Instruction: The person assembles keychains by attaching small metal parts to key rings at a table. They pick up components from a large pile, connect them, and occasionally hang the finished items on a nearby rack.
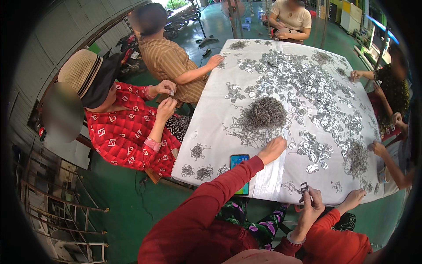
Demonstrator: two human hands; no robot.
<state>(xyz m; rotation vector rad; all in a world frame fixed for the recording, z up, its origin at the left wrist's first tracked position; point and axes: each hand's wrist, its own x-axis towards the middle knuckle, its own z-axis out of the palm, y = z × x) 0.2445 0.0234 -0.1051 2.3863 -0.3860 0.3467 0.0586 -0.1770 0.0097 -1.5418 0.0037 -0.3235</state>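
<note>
The fingers of the right hand (311, 203) are pinched together on a small dark metal clip (304, 187), held upright just above the near edge of the counter (246, 94). The left hand (272, 149) is stretched forward, its fingers curled down and laid on the white cover at the near edge of a grey heap of wire pieces (263, 114); whether anything is gripped there cannot be told. Just right of those fingers, shiny metal clips (310, 149) are scattered. A phone (240, 171) lies beside the left sleeve. Beyond the wire heap, a broad spread of silver clips (299, 75) is seen.
</note>
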